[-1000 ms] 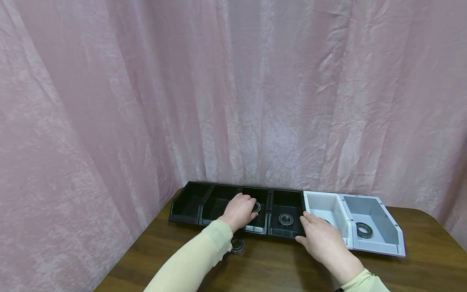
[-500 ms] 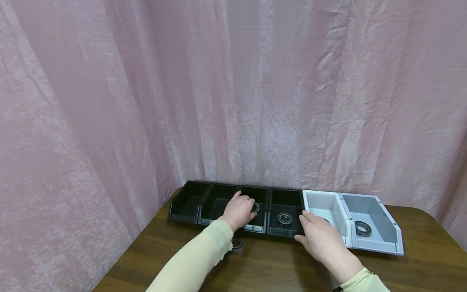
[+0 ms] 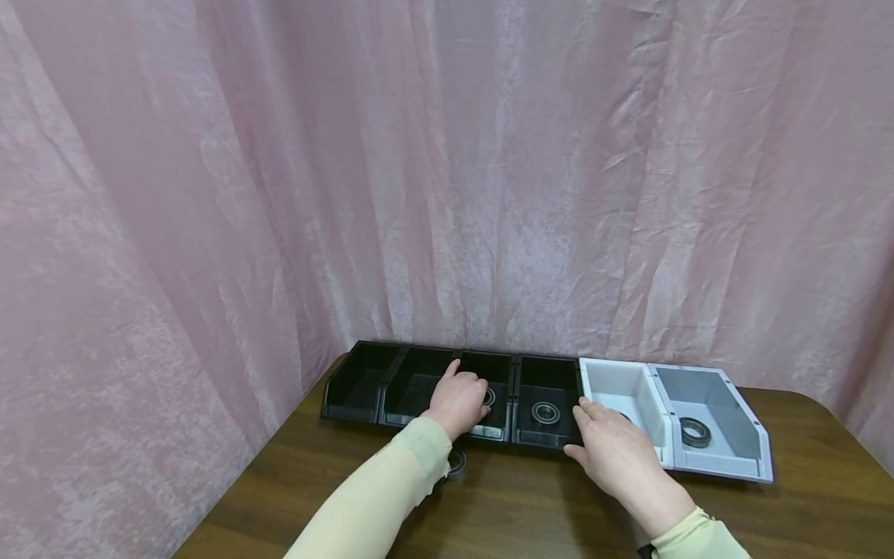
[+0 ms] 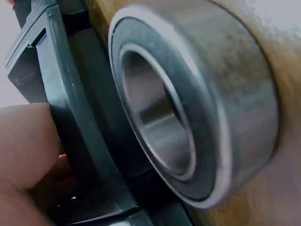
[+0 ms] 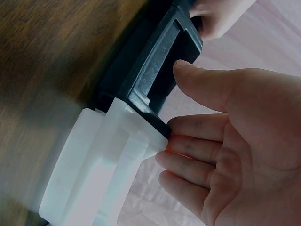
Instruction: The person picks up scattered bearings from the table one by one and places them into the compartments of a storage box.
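Note:
My left hand (image 3: pixel 457 402) reaches into the third black bin (image 3: pixel 500 365), one finger extended up along its left divider and the others bent downward. Right at those fingers lies a ball bearing (image 3: pixel 490 397), partly covered by the hand; I cannot tell whether they hold it. In the left wrist view, the thumb side of the left hand (image 4: pixel 26 155) sits behind the bin front, and a larger bearing (image 4: pixel 202 99) fills the middle. My right hand (image 3: pixel 615 449) has its fingers extended over the border of the fourth black bin (image 3: pixel 550 373) and the white bin (image 3: pixel 615 376).
Another bearing (image 3: pixel 547 413) lies in the fourth black bin. A dark-edged bearing (image 3: pixel 695 432) sits in the grey bin (image 3: pixel 726 450) at the row's right end. On the wooden table (image 3: pixel 517 505), one bearing (image 3: pixel 457 463) stands beside the left sleeve. A pink curtain (image 3: pixel 447 194) hangs behind.
The head view has shifted slightly. Both hands stay nearly in place, while a finger of the left hand lifts a little straighter.

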